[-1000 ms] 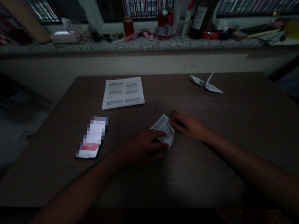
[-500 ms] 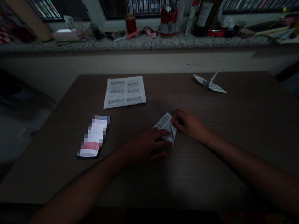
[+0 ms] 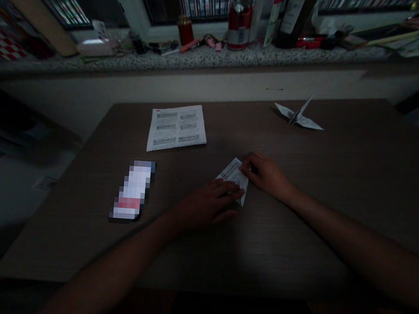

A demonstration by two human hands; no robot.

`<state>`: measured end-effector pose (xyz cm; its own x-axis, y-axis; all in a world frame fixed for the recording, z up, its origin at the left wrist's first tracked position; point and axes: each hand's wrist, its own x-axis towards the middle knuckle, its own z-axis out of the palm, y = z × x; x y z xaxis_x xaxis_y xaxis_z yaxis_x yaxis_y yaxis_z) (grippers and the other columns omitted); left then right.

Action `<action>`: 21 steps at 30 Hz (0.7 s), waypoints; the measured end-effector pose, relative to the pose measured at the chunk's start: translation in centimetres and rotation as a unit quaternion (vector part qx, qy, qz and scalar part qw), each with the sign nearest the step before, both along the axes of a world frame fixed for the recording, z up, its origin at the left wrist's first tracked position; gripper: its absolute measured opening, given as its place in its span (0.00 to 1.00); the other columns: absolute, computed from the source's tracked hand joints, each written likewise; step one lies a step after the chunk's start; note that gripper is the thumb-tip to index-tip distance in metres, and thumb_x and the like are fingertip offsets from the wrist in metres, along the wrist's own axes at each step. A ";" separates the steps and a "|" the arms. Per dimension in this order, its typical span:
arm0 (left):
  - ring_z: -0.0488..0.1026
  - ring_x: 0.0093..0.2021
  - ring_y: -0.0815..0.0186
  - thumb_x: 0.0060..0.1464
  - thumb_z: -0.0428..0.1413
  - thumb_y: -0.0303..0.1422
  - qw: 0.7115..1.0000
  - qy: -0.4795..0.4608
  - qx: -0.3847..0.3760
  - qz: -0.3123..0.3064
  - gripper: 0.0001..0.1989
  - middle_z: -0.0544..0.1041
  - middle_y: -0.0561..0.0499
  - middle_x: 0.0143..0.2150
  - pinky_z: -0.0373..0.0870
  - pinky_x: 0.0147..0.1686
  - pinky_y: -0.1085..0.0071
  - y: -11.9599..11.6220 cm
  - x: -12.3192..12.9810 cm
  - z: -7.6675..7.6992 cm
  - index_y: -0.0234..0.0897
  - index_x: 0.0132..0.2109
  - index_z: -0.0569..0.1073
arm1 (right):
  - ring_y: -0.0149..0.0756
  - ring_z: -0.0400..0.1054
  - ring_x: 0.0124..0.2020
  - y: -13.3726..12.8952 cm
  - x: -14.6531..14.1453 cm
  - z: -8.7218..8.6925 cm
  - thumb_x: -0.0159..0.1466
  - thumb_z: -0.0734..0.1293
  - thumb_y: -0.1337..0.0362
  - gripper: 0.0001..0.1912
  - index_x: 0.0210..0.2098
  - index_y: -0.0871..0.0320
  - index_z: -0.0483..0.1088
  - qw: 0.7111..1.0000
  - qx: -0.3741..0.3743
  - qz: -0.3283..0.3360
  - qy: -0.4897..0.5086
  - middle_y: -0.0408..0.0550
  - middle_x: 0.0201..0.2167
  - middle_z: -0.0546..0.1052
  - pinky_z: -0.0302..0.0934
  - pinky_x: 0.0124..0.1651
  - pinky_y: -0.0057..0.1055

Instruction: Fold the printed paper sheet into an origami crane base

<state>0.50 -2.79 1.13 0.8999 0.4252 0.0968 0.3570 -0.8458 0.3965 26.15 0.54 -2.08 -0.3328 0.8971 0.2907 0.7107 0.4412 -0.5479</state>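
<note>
A small folded sheet of printed paper (image 3: 233, 169) lies on the brown table between my hands, one corner pointing away from me. My left hand (image 3: 209, 202) rests on its lower left part, fingers stretched out and covering some of the print. At the paper's right edge, my right hand (image 3: 264, 173) is closed with thumb and forefinger pinched at the fold. A narrow flap shows near the left fingertips. Beyond my right hand stands a paper crane (image 3: 298, 119) with spread wings.
A larger printed sheet (image 3: 177, 128) lies at the back left of the table (image 3: 295, 258). Nearer me is a phone (image 3: 133, 190) with a blurred screen. The granite windowsill (image 3: 201, 63) holds a red can (image 3: 239, 27), a dark bottle (image 3: 290, 21), a red jar (image 3: 185, 31) and clutter.
The flap at the paper's right side lies flatter, and my left fingers reach slightly farther right over it. The right hand keeps its pinch. The whole view has shifted slightly.
</note>
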 end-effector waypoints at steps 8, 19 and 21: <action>0.60 0.72 0.51 0.72 0.49 0.42 1.000 0.022 0.021 -0.001 0.25 0.63 0.43 0.73 0.58 0.71 0.50 0.0 0.1 -0.3 0.39 0.71 0.63 | 0.43 0.69 0.36 0.1 -0.1 0.2 0.68 0.66 0.61 0.06 0.35 0.54 0.68 1.000 -0.007 0.000 -0.003 0.48 0.33 0.74 0.63 0.42 0.40; 0.62 0.71 0.53 0.72 0.49 0.42 1.000 0.017 0.020 0.004 0.24 0.66 0.43 0.71 0.61 0.70 0.52 -0.2 0.4 -0.1 0.37 0.69 0.65 | 0.43 0.69 0.38 0.2 -0.1 0.3 0.69 0.67 0.62 0.06 0.35 0.54 0.69 1.000 -0.005 0.009 -0.008 0.49 0.34 0.73 0.63 0.42 0.40; 0.62 0.71 0.53 0.72 0.50 0.42 1.000 0.016 0.019 0.007 0.24 0.66 0.42 0.71 0.61 0.70 0.51 -0.2 0.4 -0.2 0.38 0.69 0.65 | 0.43 0.70 0.39 0.1 0.2 0.6 0.71 0.65 0.61 0.06 0.37 0.55 0.70 0.999 0.002 0.030 -0.011 0.50 0.36 0.74 0.65 0.43 0.40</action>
<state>0.86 -2.97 0.93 0.8971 0.4336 0.0848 0.3800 -0.8552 0.3523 26.37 0.59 -1.47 -0.3931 0.8740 0.2858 0.6947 0.4859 -0.5303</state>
